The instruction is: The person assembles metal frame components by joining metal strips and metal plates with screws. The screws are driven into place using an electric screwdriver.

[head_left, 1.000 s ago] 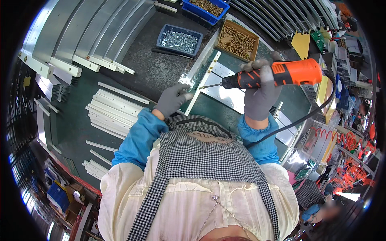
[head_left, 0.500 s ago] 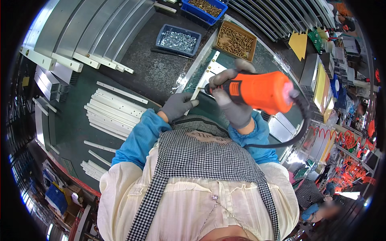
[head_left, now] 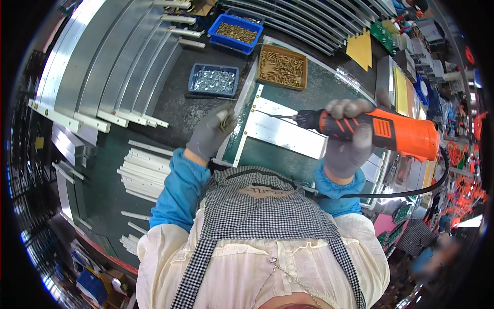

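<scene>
My left hand [head_left: 206, 138], in a grey glove, is closed with small brass-coloured screws [head_left: 225, 122] showing at its fingertips. It hovers left of a white drilled strip [head_left: 247, 127] that lies against the end of a shiny metal panel [head_left: 289, 131]. My right hand [head_left: 351, 150], also gloved, is wrapped round an orange and black electric screwdriver [head_left: 406, 135]. The tool lies almost level, its thin bit pointing left above the panel, near the strip. A black cord [head_left: 396, 194] runs from its back end.
Beyond the panel stand a cardboard box [head_left: 304, 73] of brass screws, a blue bin [head_left: 211, 95] of silver parts and another blue bin [head_left: 226, 46] of brass parts. White strips [head_left: 144, 172] lie stacked at left. Long metal panels [head_left: 98, 77] stand at far left.
My left hand has left the strip and moved up and left, now with screws in its fingers. The screwdriver has lifted off the strip and moved right, uncovering the panel. The view has shifted.
</scene>
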A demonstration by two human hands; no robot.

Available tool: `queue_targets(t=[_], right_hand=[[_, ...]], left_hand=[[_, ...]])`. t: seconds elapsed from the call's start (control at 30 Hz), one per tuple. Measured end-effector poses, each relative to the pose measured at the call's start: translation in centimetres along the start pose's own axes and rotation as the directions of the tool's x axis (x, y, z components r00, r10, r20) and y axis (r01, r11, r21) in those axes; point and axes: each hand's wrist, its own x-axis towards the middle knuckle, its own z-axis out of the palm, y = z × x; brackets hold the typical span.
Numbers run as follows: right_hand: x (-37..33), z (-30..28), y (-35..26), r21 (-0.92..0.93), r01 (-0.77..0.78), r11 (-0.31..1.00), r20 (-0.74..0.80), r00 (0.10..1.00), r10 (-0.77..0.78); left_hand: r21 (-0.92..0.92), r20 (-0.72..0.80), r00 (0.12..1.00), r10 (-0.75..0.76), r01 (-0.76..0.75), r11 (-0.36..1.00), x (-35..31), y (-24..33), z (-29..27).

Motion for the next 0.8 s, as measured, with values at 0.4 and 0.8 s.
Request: queue_targets(t=[0.4, 0.8], right_hand=[[-5.2, -14.2, -10.0, -0.333, -0.318, 0.888, -0.415, 0.895, 0.165], [-10.6, -23.7, -3.5, -0.196, -0.831, 0.521, -0.567, 0.53, 0.631]], left_hand=[[0.533, 0.169, 0.919, 0.356, -0.389, 0.751, 10.9, 5.6, 15.4], [0.852, -0.155, 0.972, 0.175, 0.042, 0.522, 4.5, -2.9, 8.5]])
